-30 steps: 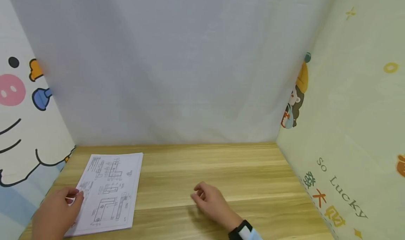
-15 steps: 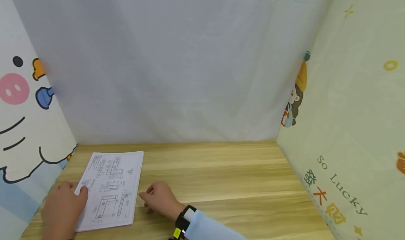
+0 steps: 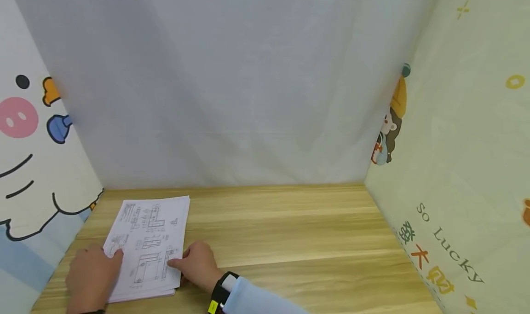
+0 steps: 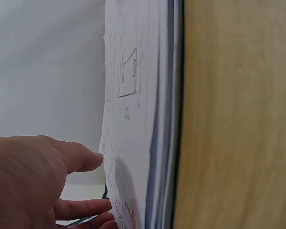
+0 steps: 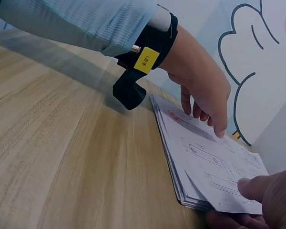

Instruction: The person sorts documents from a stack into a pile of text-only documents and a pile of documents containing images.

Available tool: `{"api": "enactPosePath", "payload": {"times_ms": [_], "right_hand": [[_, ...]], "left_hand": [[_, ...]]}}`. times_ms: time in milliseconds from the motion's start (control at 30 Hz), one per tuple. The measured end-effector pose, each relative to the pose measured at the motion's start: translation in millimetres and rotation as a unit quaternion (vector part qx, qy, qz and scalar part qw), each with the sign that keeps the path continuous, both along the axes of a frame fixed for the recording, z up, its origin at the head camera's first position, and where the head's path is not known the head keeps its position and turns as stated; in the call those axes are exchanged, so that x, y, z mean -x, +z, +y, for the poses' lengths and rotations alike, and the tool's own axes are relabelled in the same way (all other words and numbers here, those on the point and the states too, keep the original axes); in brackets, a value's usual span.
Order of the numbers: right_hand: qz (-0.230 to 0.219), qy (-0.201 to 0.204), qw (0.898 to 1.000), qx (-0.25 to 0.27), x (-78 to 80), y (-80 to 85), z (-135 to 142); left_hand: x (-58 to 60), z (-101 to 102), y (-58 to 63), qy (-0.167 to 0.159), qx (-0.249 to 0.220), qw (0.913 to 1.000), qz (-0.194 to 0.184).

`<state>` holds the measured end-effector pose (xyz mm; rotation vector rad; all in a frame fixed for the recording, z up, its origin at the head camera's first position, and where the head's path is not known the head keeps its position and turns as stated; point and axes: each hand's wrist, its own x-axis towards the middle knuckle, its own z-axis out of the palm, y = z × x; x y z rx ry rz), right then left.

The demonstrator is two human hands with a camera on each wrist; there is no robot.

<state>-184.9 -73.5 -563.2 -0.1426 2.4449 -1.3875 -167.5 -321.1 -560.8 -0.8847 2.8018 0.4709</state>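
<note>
A stack of white paper sheets [image 3: 155,233] printed with line drawings lies at the left of the table. My left hand [image 3: 93,275] is at the stack's left edge, thumb and fingertips touching its upper face with no sheet pinched in the left wrist view. At the right edge, my right hand [image 3: 200,264] pinches the top sheet [image 5: 219,176], thumb above and fingers beneath. That sheet's near corner stands slightly lifted off the sheets below in the right wrist view. The right fingers are mostly hidden under the paper.
The wooden table [image 3: 290,231] extends to the right of the stack. A pale grey curtain [image 3: 232,88] hangs behind it. Cartoon-printed cloth walls close in on the left [image 3: 25,166] and the right [image 3: 455,166]. Each wrist wears a black strap.
My right hand has moved left from mid-table to the stack and now pinches the top sheet, which has shifted a little. My left hand has moved slightly right along with the stack.
</note>
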Motion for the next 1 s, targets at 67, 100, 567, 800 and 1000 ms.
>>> {"api": "enactPosePath", "payload": {"times_ms": [67, 100, 567, 800, 1000], "right_hand": [[0.007, -0.01, 1.0, -0.004, -1.6, -0.4, -1.9], [0.009, -0.012, 1.0, -0.003, -2.3, -0.3, -2.4], [0.021, 0.001, 1.0, 0.007, -6.2, -0.9, 0.2], [0.024, 0.017, 1.0, -0.009, -7.4, -1.3, 1.0], [0.019, 0.016, 1.0, -0.014, -6.7, 0.5, 0.6]], "left_hand": [[-0.1, 0.6, -1.6, 0.002, 0.0, 1.0, 0.0], [-0.1, 0.7, -2.4, 0.004, 0.0, 1.0, 0.0], [-5.7, 0.4, -1.4, 0.017, -0.019, 0.9997, 0.008], [-6.1, -0.4, -3.8, 0.019, -0.039, 0.9986, 0.032], [-8.3, -7.5, -4.1, 0.018, -0.058, 0.9958, 0.068]]}}
